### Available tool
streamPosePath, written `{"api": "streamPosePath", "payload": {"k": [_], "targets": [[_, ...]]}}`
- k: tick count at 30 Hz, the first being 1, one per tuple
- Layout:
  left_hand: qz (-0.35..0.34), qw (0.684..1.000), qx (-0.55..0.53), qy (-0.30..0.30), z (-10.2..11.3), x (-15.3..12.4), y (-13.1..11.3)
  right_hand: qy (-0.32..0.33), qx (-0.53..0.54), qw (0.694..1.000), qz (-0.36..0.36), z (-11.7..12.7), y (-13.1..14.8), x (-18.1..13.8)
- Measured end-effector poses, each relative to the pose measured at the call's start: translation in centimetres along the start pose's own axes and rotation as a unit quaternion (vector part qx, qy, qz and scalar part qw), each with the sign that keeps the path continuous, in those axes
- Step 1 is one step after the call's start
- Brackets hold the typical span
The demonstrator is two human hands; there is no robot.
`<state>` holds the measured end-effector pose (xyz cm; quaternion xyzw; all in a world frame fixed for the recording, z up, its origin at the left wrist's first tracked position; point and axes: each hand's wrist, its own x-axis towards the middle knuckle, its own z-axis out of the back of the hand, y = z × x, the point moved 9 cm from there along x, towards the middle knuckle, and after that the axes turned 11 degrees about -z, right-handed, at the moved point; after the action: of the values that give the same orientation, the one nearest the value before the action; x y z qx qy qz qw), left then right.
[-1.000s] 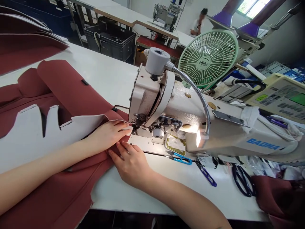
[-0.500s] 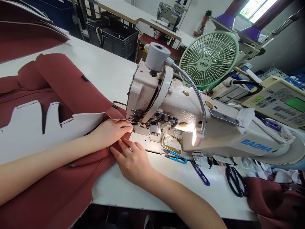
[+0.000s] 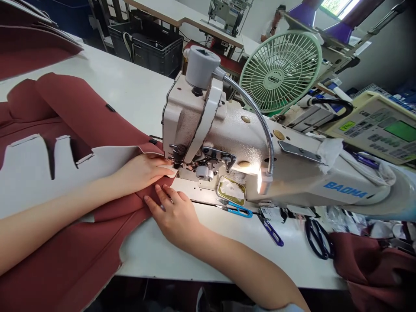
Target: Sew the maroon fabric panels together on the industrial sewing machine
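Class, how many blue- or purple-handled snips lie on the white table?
2: the blue snips in front of the sewing machine, and the purple snips to their right. More may be hidden under the clutter further right.

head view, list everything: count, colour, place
Fabric: uncountable layers, maroon with white, left and right
Near sewing machine: 1, cream, centre
Far sewing machine: 1, grey, back
Lamp: 1, grey, on machine
Fan: 1, green, behind machine
Control panel: 1, cream, right
Tin: 1, greenish, under machine arm
Snips: 2, blue and purple, front
Scissors: 1, dark, right of snips
Clutter: uncountable, mixed, right
Table: 1, white, front
Crate: 1, grey, back
Person: 1, pale top, background
Left hand: 1, bare, on fabric
Right hand: 1, bare, on fabric
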<state>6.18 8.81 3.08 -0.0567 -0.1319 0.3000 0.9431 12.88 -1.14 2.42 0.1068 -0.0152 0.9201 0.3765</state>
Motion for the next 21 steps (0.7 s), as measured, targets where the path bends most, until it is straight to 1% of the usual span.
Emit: {"api": "streamPosePath", "payload": {"k": [3, 8, 12, 15, 17, 20, 21], "targets": [[-0.013, 1.000, -0.005, -0.007, 0.1, -0.3, -0.1, 0.018, 0.001, 1.000, 0.003, -0.1, 0.5, -0.2], [-0.023, 1.000, 0.011, 0.003, 0.2, -0.1, -0.1, 0.012, -0.013, 1.000, 0.008, 0.0, 0.9, -0.4], [-0.019, 0.999, 0.031, 0.013, 0.3, 0.6, 0.3, 0.015, -0.024, 1.000, 0.001, -0.3, 0.5, -0.3], [-0.030, 0.998, 0.049, 0.002, 0.7, 1.0, 0.5, 0.012, -0.026, 1.000, -0.006, -0.4, 0.0, -0.2], [-0.047, 0.997, 0.061, -0.004, 0.9, 1.2, 0.3, 0.013, -0.024, 1.000, -0.007, -0.5, -0.2, -0.2], [-0.074, 0.994, 0.078, 0.008, 1.0, 1.6, -0.6, 0.017, -0.018, 1.000, -0.010, -0.4, -0.6, -0.1], [-0.073, 0.994, 0.079, 0.008, 1.1, 1.7, -0.9, 0.019, -0.017, 1.000, -0.013, -0.4, -0.7, 0.0]]}}
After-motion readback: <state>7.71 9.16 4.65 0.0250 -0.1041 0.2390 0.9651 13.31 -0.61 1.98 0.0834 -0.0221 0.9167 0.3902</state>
